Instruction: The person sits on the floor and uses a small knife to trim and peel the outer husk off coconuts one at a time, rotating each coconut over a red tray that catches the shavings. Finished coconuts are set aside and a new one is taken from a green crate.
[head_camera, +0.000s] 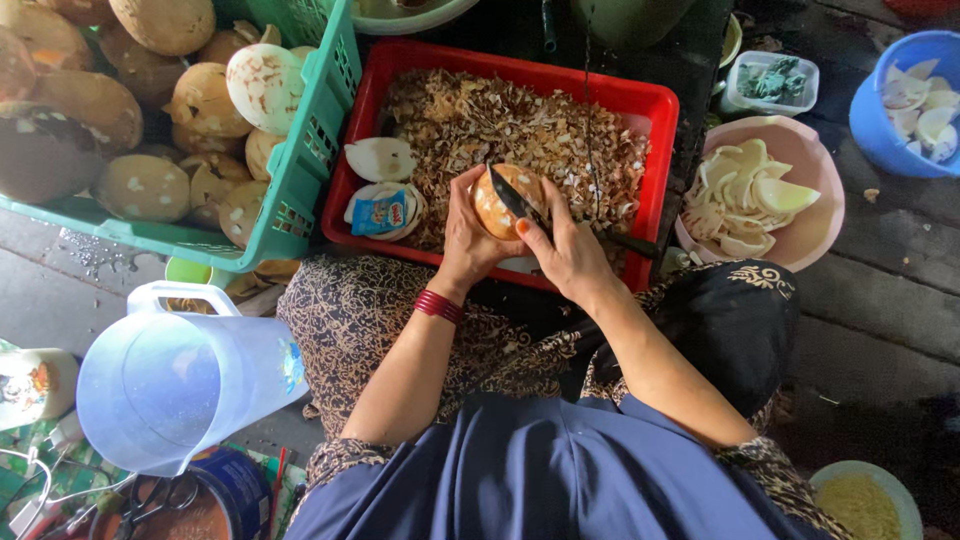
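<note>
**Peeling a coconut over a red crate**

Looking straight down from the head camera here. The left hand (468, 240) is wrapped around a round, partly peeled coconut (497, 207), fingers closed on its left side, holding it just above the near edge of the red crate (655, 120). There's a red bangle (438, 305) on that wrist. The right hand (572, 258) is clamped on the handle of a dark knife (518, 200), and the blade lies across the top of the coconut, touching it, tip pointing far-left.

The red crate is stuffed with brown and white shavings (500, 125). In its left part sit a white coconut piece (380, 158) and a small blue packet (380, 213) lying in another white shell piece.

Left of the crate there's a green basket (300, 190) heaped with more brown-and-white coconuts (140, 185), tilted a bit against the crate's side. Right of the crate is a pink bowl (815, 170) with white coconut slices in it, and further right at the far corner a blue bucket (875, 130) with more white pieces. A small white container (770, 85) with something greenish is between them on the far side.

Near left: a clear plastic jug (170, 385) with a white handle, lying tipped over next to the person's knee, and a tin (225, 500) right beside it. Near right corner has a pale green bowl (865, 500) with something yellow and stringy in it. The person is sitting in patterned trousers and a blue top, all of it on a grey plank floor (880, 300).
</note>
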